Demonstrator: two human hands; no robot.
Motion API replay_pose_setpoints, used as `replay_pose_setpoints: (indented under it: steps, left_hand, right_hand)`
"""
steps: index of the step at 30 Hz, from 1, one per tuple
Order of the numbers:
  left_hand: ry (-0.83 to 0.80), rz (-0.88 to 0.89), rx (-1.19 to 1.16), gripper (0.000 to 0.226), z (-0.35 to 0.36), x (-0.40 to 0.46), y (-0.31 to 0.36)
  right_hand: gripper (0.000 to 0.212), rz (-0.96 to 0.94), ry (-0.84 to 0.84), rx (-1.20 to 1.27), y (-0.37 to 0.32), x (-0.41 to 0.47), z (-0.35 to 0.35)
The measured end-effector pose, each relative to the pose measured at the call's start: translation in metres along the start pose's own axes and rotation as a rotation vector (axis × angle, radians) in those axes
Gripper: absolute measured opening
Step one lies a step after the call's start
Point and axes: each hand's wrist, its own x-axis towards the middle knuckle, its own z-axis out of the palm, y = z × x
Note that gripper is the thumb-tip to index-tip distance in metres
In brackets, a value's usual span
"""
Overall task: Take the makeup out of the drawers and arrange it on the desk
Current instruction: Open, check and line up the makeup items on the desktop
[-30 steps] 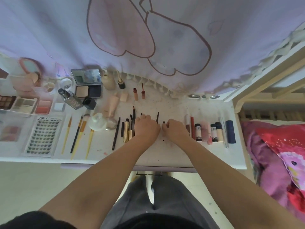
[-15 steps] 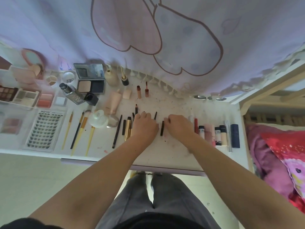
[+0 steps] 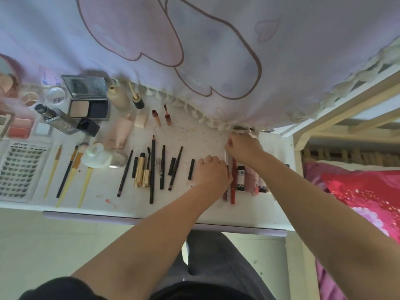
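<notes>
Left hand point(image 3: 213, 172): knuckles up, fingers curled under, palm down, forearm bare and reaching forward from lower left. Right hand point(image 3: 243, 146): set farther forward, fingers bent and pinched together at the tips, bare forearm extending in from lower right.

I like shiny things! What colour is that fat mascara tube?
Gold, with a black cap: the mascara tube shows best in the head view.
</notes>
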Motion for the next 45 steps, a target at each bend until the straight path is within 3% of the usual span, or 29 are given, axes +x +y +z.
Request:
replay_pose_setpoints:
  steps: [4,8,13,15,18,21,25,27,29,30,35,39,45]
  left_hand:
    - [0.079,-0.055,-0.113,0.045,-0.004,-0.002,-0.009]
    - [0.259,-0.01,-0.239,0.029,-0.012,-0.018,-0.036]
    - [0.242,0.013,-0.604,0.022,-0.025,-0.04,-0.067]
    - [0.209,0.036,-0.738,0.021,-0.033,-0.046,-0.079]
    - [0.13,0.067,-0.892,0.025,-0.043,-0.055,-0.096]
    - [0.12,0.12,-0.852,0.02,-0.047,-0.066,-0.112]
    - [0.077,0.174,-0.764,0.016,-0.045,-0.078,-0.127]
    - [0.087,0.191,-0.767,0.017,-0.044,-0.083,-0.132]
    - [0.09,0.188,-0.801,0.018,-0.044,-0.087,-0.136]
    - [0.083,0.187,-0.803,0.019,-0.044,-0.089,-0.138]
    - [0.07,0.224,-0.757,0.022,-0.045,-0.094,-0.143]
    - [0.03,0.245,-0.757,0.021,-0.043,-0.095,-0.145]
    - [0.01,0.279,-0.728,0.021,-0.044,-0.094,-0.143]
  right_hand:
    - [0.031,-0.041,-0.005,0.013,-0.008,0.003,0.004]
    - [0.042,-0.055,-0.121,0.352,-0.021,-0.002,-0.009]
    - [0.029,-0.118,-0.182,0.814,-0.041,-0.021,-0.032]
    - [0.025,-0.177,-0.188,0.889,-0.046,-0.032,-0.034]
    - [0.018,-0.253,-0.175,0.856,-0.053,-0.048,-0.035]
    - [0.013,-0.272,-0.236,0.839,-0.057,-0.061,-0.039]
    - [0.042,-0.146,-0.322,0.629,-0.063,-0.069,-0.048]
    - [0.029,-0.202,-0.301,0.549,-0.064,-0.073,-0.049]
    - [0.007,-0.257,-0.313,0.665,-0.063,-0.079,-0.048]
    - [0.008,-0.252,-0.34,0.737,-0.064,-0.082,-0.049]
    - [0.042,-0.086,-0.369,0.582,-0.076,-0.088,-0.043]
    - [0.007,-0.174,-0.357,0.708,-0.07,-0.092,-0.039]
    - [0.032,-0.089,-0.374,0.718,-0.069,-0.097,-0.034]
